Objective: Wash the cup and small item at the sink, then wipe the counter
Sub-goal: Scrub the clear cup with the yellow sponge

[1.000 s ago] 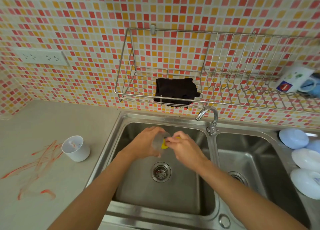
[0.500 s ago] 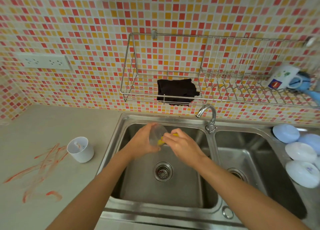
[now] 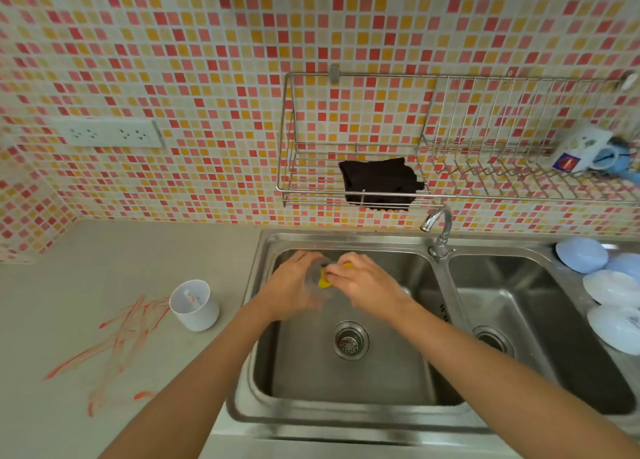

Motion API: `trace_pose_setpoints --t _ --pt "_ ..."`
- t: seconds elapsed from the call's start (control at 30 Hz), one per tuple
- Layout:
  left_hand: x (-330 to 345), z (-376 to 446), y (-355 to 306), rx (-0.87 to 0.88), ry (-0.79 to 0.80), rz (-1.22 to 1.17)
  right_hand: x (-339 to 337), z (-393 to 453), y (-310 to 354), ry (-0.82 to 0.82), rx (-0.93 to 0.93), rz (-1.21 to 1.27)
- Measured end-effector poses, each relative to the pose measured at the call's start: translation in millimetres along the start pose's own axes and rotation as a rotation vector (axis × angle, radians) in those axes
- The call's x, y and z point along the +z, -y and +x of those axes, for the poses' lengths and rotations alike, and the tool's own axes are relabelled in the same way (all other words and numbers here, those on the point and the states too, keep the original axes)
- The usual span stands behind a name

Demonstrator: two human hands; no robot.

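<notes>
Over the left basin of the stainless-steel double sink, the left hand curls around a small clear cup, blurred and tipped with its mouth toward the right hand, whose fingers pinch a yellow scrubbing piece pressed at or just inside that mouth. The cup's long axis appears to run roughly left to right between the two hands, so the scrubbing stroke likely travels along it from the right. A white plastic cup stands upright on the grey counter, near the sink's left rim and beside red smears, nearer the left hand.
</notes>
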State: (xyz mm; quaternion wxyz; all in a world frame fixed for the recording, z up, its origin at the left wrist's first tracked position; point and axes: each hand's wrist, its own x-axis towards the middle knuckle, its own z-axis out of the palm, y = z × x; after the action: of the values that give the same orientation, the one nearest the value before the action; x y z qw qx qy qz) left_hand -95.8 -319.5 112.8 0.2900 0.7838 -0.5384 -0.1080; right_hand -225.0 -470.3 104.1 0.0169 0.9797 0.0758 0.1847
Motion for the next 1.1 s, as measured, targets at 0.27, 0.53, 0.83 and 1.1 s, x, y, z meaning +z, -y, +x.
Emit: trace_pose_setpoints --t 0.27,0.53,0.83,1.1 --pt "-10.3 3.9 22.8 0.015 0.066 0.077 24.3 14.1 65.6 -0.138 0.714 0.593" --pt "3.8 -9.5 38.8 0.12 0.085 0.195 33.1 -5.4 55.7 -0.013 0.453 0.375" --pt "12.2 -11.8 40.1 0.11 0.132 0.124 39.1 -14.5 74.8 -0.111 0.416 0.143" --pt "16.6 -14.2 37.2 0.099 0.131 0.131 23.8 -20.8 78.9 -0.026 0.609 0.495"
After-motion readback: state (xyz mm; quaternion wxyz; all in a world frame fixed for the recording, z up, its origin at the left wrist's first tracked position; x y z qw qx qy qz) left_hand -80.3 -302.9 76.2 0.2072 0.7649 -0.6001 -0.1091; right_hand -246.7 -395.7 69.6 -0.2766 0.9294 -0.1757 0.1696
